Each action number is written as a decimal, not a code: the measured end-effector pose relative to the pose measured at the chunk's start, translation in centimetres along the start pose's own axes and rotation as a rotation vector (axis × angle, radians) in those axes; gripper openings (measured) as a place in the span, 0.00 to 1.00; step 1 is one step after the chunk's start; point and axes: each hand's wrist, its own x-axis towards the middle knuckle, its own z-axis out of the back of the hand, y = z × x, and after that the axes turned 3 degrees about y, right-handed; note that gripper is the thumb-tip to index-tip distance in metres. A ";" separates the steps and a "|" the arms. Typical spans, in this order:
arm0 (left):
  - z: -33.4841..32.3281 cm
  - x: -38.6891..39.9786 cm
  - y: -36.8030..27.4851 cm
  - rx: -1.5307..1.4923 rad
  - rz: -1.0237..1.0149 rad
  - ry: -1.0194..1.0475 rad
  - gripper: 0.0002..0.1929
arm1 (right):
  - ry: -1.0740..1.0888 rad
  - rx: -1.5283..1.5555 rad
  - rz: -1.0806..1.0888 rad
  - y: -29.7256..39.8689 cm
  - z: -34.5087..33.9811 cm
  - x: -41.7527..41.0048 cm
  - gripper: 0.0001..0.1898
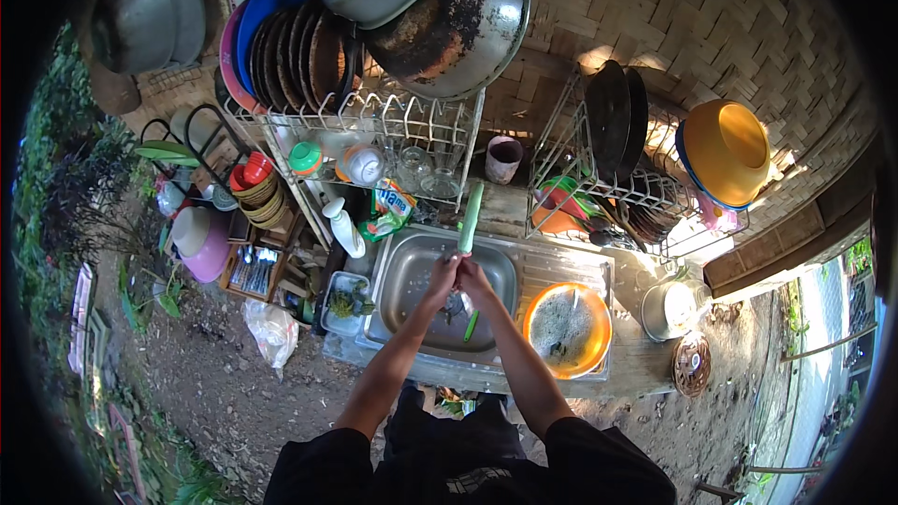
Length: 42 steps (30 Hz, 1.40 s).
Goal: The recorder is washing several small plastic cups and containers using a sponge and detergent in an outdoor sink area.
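Over the stainless steel sink basin (421, 252), my left hand (443, 277) and my right hand (473, 276) are held close together. Just beyond them a long pale green object (471, 217) points away from me, its near end at my fingers; which hand grips it cannot be told. Something small and whitish shows beneath my hands, partly hidden. A bright green handle (471, 326) lies in the basin below my right wrist. Right of the basin, an orange bowl (605, 326) of foamy water stands on the drainboard (561, 259).
A clear plastic tub (344, 326) with a green scrubber is left of the sink. Behind stand a white bottle (345, 228), a detergent pouch (387, 210) and a wire dish rack (393, 119). A second rack (554, 147) is at right, near a metal pot (659, 312) and a wicker basket (691, 365).
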 end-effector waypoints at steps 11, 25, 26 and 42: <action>2.1 -0.2 1.7 0.637 -0.509 -0.273 0.16 | -0.055 -0.662 -0.033 0.9 0.5 1.1 0.12; 3.2 -2.0 -0.8 -0.049 -0.243 -0.416 0.15 | -0.056 -0.645 0.123 2.1 2.9 -4.4 0.15; 2.7 -2.6 -0.7 -0.141 -0.219 -0.403 0.15 | -0.129 -0.651 0.250 2.3 3.2 -5.0 0.16; -8.3 -8.8 -2.9 0.076 -0.024 0.274 0.14 | -0.504 -0.879 0.559 18.0 11.1 -23.9 0.03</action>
